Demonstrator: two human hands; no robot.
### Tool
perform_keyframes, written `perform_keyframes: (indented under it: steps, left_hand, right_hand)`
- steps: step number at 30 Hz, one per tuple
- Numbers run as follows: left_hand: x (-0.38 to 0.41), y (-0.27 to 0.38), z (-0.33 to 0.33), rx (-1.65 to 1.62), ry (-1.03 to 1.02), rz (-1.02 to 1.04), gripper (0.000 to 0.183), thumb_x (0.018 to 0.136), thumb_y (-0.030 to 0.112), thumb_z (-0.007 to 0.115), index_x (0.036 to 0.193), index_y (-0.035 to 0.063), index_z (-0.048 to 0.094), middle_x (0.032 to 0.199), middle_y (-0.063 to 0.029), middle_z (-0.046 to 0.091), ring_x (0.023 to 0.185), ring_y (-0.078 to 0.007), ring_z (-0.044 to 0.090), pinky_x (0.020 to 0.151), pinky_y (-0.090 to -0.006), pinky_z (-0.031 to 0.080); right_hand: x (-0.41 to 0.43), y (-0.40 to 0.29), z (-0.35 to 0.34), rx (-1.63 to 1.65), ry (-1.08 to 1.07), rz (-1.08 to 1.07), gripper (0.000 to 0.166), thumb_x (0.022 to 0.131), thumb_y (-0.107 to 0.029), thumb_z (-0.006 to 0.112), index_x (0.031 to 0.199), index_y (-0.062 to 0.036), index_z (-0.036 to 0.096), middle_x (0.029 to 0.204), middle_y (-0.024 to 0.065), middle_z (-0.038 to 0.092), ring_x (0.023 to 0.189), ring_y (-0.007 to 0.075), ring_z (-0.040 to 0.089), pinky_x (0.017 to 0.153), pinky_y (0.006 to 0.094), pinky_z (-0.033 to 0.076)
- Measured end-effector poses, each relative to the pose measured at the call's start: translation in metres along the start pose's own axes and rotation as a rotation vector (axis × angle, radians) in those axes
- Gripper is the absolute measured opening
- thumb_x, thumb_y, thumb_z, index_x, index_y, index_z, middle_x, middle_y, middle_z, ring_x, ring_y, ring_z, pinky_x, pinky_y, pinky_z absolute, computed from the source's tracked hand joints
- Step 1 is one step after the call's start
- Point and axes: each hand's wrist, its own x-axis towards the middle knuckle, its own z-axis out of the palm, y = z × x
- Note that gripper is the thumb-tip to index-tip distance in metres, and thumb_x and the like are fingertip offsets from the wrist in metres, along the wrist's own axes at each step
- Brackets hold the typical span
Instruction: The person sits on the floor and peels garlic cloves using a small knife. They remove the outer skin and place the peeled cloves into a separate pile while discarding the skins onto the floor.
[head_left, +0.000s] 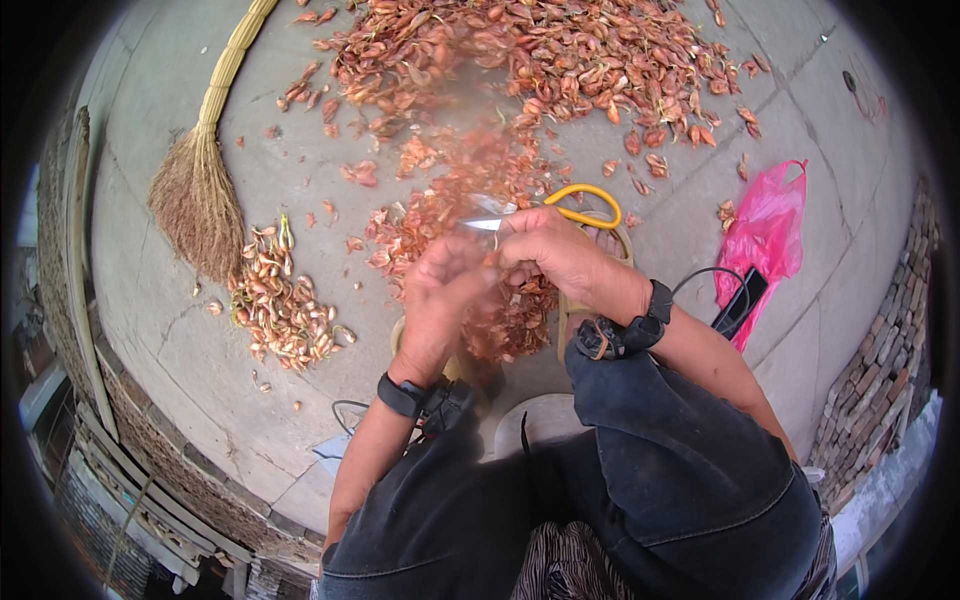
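Note:
My right hand (551, 251) holds a pair of scissors with a yellow handle (592, 206). The metal blade (481, 223) points left past the fingers. A small reddish piece shows at its fingertips, too blurred to name. Close beside it, my left hand (446, 292) is smeared by motion, with its fingers curved towards the right hand; whether it grips anything is unclear. Both hands hover over a heap of papery shallot skins (517, 319). To the left lies a small pile of cleaned shallots (281, 307), some with green sprouts.
A large heap of shallots in dry skins (600, 60) spreads across the concrete floor (420, 495) ahead. At left lies a straw broom (202, 195), its bristles against the cleaned pile. A pink plastic bag (765, 217) and a black phone-like device (741, 300) with a cable are at right.

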Motion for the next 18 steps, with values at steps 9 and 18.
perform_keyframes:
  steps: [9,18]
  left_hand:
    - [0.006,-0.002,-0.016,-0.169,0.038,0.028,0.013,0.083,0.000,0.059,0.096,0.0033,0.058,0.075,-0.0005,0.055,0.060,-0.0107,0.048,0.058,-0.0295,0.050]
    - [0.004,-0.001,-0.011,-0.103,0.103,0.056,0.016,0.087,0.000,0.059,0.103,0.0029,0.058,0.086,-0.0047,0.062,0.069,-0.0125,0.058,0.063,-0.0277,0.052]
  right_hand:
    - [-0.001,-0.009,-0.008,0.187,0.155,-0.072,0.006,0.080,-0.006,0.056,0.077,-0.0024,0.059,0.066,-0.0013,0.053,0.053,0.0050,0.047,0.055,0.0224,0.047]
    - [0.000,-0.001,-0.008,-0.336,0.129,-0.318,0.017,0.083,-0.002,0.052,0.094,0.0016,0.064,0.078,0.0001,0.060,0.063,0.0038,0.051,0.058,0.0206,0.044]
